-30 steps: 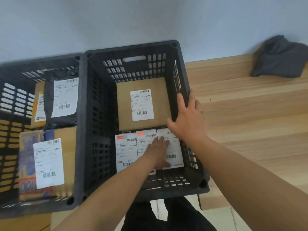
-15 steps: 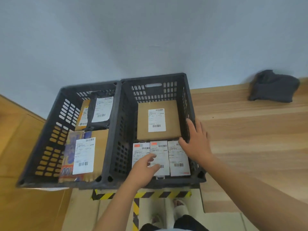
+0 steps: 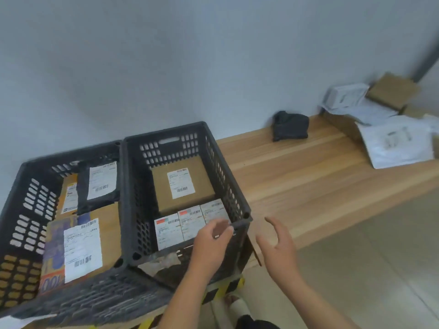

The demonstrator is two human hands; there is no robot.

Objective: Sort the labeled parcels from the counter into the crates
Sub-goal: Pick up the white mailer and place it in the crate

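Note:
Two dark plastic crates stand side by side at the left end of a wooden counter [image 3: 308,176]. The right crate [image 3: 228,176] holds a brown labeled box [image 3: 183,184] and three small white-labeled parcels [image 3: 180,229] in a row at its near end. The left crate [image 3: 28,186] holds a black labeled bag [image 3: 99,184] and a brown parcel with a large white label [image 3: 83,245]. My left hand [image 3: 211,245] hovers over the right crate's near rim, fingers loosely curled, holding nothing. My right hand [image 3: 278,248] is beside that crate's near right corner, fingers relaxed and empty.
At the counter's far right lies a heap of parcels: a white mailer [image 3: 399,143], a grey-white packet [image 3: 344,96] and a brown box [image 3: 392,91]. A dark folded cloth [image 3: 289,125] sits by the wall. Yellow-black tape [image 3: 225,288] marks the edge below the crates.
Both hands have drawn back out of the right crate toward me, leaving the small parcels in place. My view has lifted and swung right, bringing the parcel heap into sight.

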